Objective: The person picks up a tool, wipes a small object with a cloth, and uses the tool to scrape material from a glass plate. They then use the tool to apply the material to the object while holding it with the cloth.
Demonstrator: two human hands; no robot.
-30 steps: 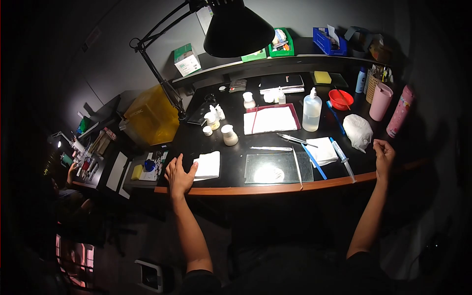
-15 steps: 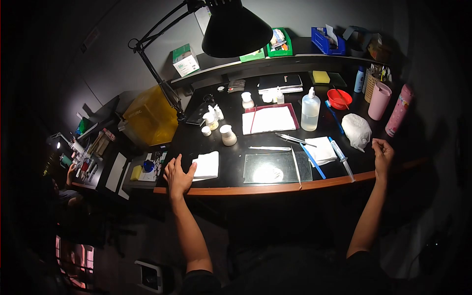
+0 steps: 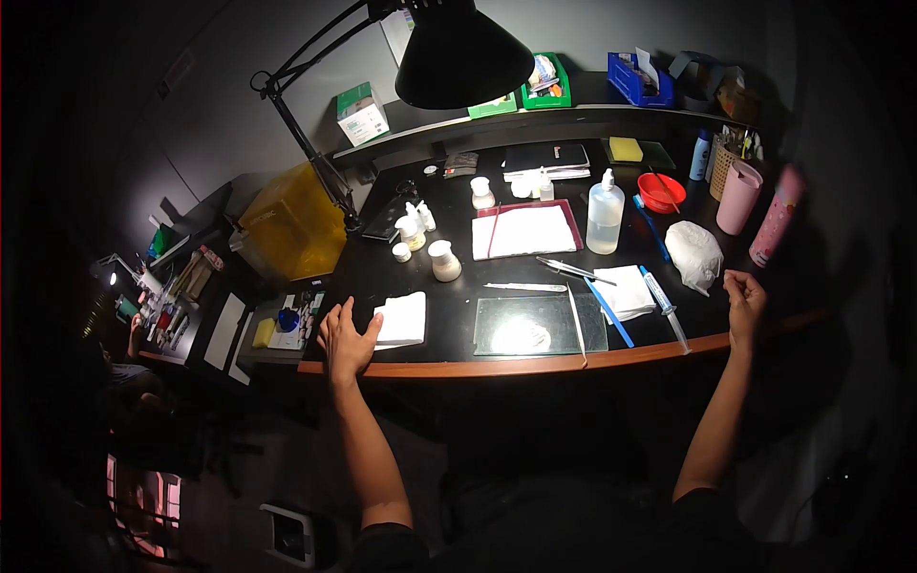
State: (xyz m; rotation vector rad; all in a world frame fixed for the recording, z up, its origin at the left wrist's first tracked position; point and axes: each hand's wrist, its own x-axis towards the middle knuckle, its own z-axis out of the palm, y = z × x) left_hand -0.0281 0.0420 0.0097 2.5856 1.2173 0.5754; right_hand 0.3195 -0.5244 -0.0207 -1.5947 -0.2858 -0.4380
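Fingers of the left hand (image 3: 348, 342) are sitting spread, gripping nothing, beside the folded tissue (image 3: 403, 320), left of the glass slab (image 3: 494, 311); right of it, the right hand (image 3: 745, 307) is sitting curled, grip unclear. Light contact would be keeping the tissue smooth.

No readable text; marks on green-and-white carton (image 3: 363, 116), yellow box (image 3: 294, 227), syringe (image 3: 665, 307) too small/blurred.

Blu bin (image 3: 651, 95) on bk shelf (image 3: 592, 101), R of grn bin (image 3: 548, 101).
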